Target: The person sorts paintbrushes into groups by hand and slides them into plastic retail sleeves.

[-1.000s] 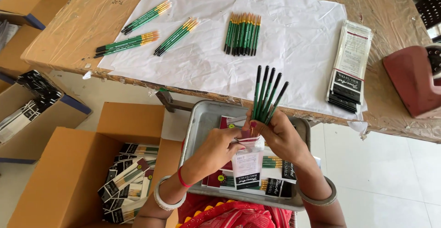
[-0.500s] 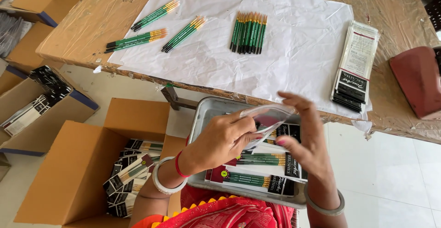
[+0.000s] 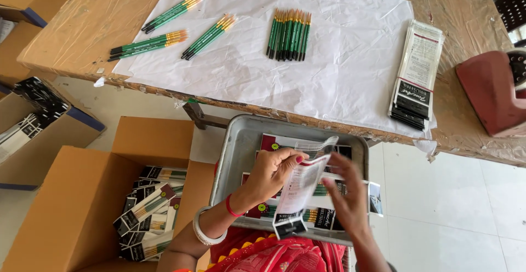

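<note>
Pinching a clear packet (image 3: 302, 187), the left hand (image 3: 272, 174) is closed on it while the right hand (image 3: 345, 195) steadies it, fingers half-curled.

A: How many brush groups lie on the white paper sheet (image 3: 329, 74)?
B: Four in full view: bundles (image 3: 289, 35) at twelve o'clock, (image 3: 210, 36), (image 3: 148, 45) and (image 3: 173, 12) toward ten; a fifth is cut off at the top.
A: Other items?
B: One metal tray (image 3: 233, 157), one stack of packets (image 3: 417, 74) at two o'clock, two hands.
</note>
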